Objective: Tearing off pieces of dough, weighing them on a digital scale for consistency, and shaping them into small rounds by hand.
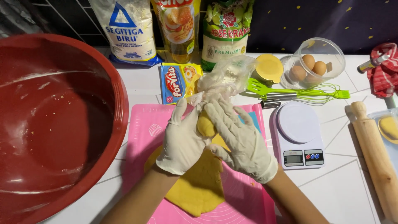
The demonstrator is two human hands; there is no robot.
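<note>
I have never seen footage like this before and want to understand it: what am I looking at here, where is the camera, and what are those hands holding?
There is no machine here. A person wears a camera on their head, so the one picture looks down at their own two hands. Both wear whitish gloves. The left hand and right hand are pressed together around a small lump of yellow dough. Below them a flattened sheet of yellow dough lies on a pink mat on a white tiled counter.

Around this: a big red bowl on the left, a white kitchen scale and a wooden rolling pin on the right. At the back stand food packages, a clear tub of eggs, a green whisk and a green spatula.
</note>
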